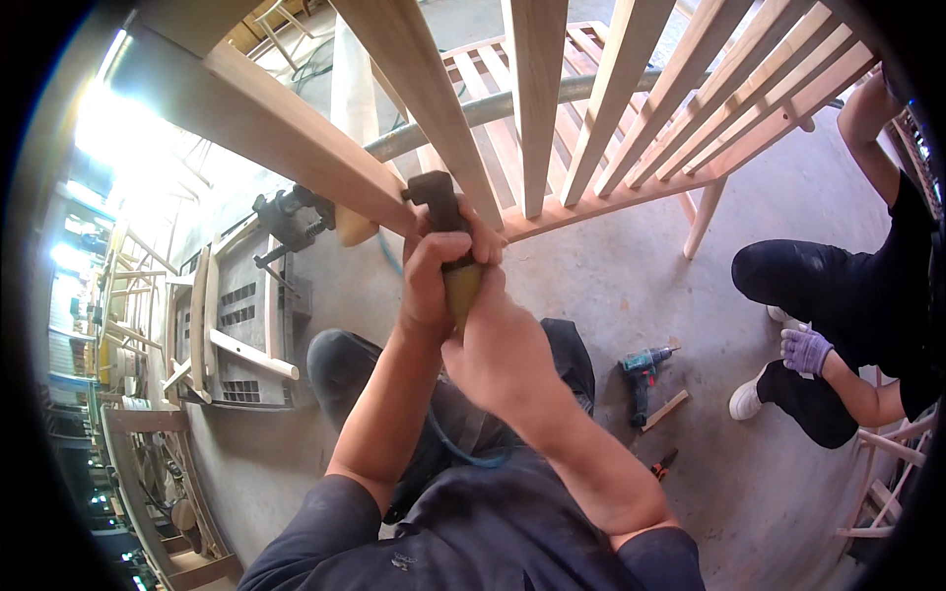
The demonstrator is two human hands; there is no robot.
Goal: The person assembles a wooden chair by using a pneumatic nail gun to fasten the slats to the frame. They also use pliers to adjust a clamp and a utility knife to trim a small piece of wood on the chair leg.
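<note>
My left hand [430,276] and my right hand [505,345] are both wrapped around a hand-held power tool [460,295] with a dark angled head and an olive-yellow body. Its exact kind is hard to make out. The head points up, close beside the end of a thick pale wooden beam [305,133]. Fingers of my right hand show behind the tool, near the lower rail [562,219] of a slatted wooden frame. Where the tool meets the wood is hidden by my hands. A blue hose [455,453] curves over my lap below them.
A dark metal clamp [296,215] sits left of the beam. A grey pipe [483,110] crosses behind the slats. On the floor lie a cordless drill [641,379], a wood strip [666,410] and orange-handled pliers [664,465]. A person with a purple glove [806,350] crouches at right.
</note>
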